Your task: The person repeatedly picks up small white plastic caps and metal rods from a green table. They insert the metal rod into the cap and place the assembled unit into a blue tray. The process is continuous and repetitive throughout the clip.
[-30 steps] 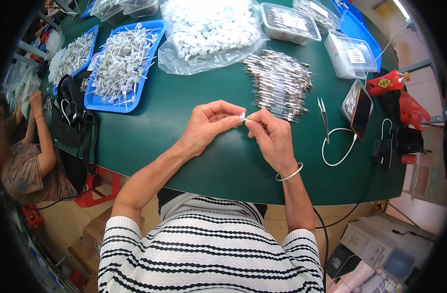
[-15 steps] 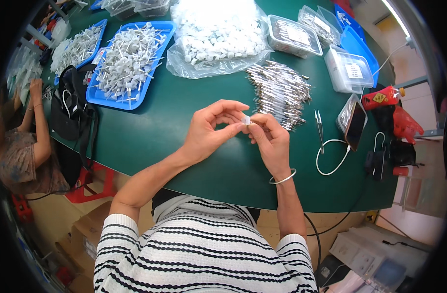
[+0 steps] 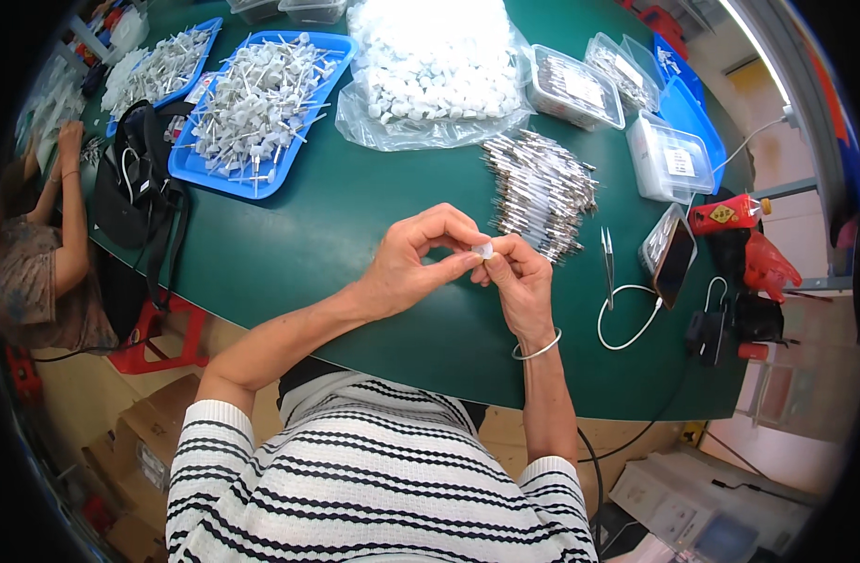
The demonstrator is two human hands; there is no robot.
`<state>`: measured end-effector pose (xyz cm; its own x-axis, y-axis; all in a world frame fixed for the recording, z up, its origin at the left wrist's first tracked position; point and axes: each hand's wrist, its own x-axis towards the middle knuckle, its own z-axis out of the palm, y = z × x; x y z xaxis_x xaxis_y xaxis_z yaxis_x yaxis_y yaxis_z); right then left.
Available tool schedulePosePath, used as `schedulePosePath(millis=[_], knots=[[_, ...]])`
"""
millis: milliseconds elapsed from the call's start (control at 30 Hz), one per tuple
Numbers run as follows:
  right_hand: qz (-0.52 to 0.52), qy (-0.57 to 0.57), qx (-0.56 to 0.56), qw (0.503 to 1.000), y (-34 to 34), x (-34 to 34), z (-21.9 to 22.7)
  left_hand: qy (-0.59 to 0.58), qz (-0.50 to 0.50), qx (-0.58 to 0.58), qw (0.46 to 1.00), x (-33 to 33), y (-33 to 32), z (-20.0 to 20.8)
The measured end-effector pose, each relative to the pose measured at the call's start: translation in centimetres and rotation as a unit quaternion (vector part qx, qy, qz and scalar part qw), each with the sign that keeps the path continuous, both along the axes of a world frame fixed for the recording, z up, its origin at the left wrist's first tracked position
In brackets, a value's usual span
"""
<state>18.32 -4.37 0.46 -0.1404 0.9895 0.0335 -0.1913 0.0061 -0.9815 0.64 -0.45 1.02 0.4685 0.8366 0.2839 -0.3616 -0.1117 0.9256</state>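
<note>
A small white plastic cap (image 3: 484,251) is pinched between my two hands above the near part of the table. My left hand (image 3: 416,255) has its thumb and forefinger tips on the cap's left side. My right hand (image 3: 522,281), with a bangle at the wrist, grips it from the right with thumb and curled fingers. Whether a metal pin is inside the cap is hidden by the fingers. Just beyond my right hand lies a heap of thin metal pins (image 3: 543,188). Behind it is a clear bag of loose white caps (image 3: 430,84).
Left stands a blue tray (image 3: 275,183) of capped pins, beside a black bag (image 3: 130,220). Tweezers (image 3: 607,263), a phone (image 3: 673,258) on a plastic box and a white cable (image 3: 627,345) lie right. Lidded boxes (image 3: 575,89) stand far right. Another person's arm (image 3: 70,216) shows left.
My left forefinger, raised off the cap before, has come down onto it against the thumb. The whole view has shifted slightly; the trays and heaps have stayed put.
</note>
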Motion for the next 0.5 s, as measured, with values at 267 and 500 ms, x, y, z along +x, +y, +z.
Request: schedulePosePath(millis=[267,500], knots=[[0.114,0.159,-0.087,0.977,0.6,1.4,-0.6,0.158,0.050,0.197,0.966,-0.8,0.6,3.2],[0.157,0.148,-0.082,0.973,0.5,1.3,-0.3,0.213,0.008,0.203,0.956,-1.4,1.3,4.5]])
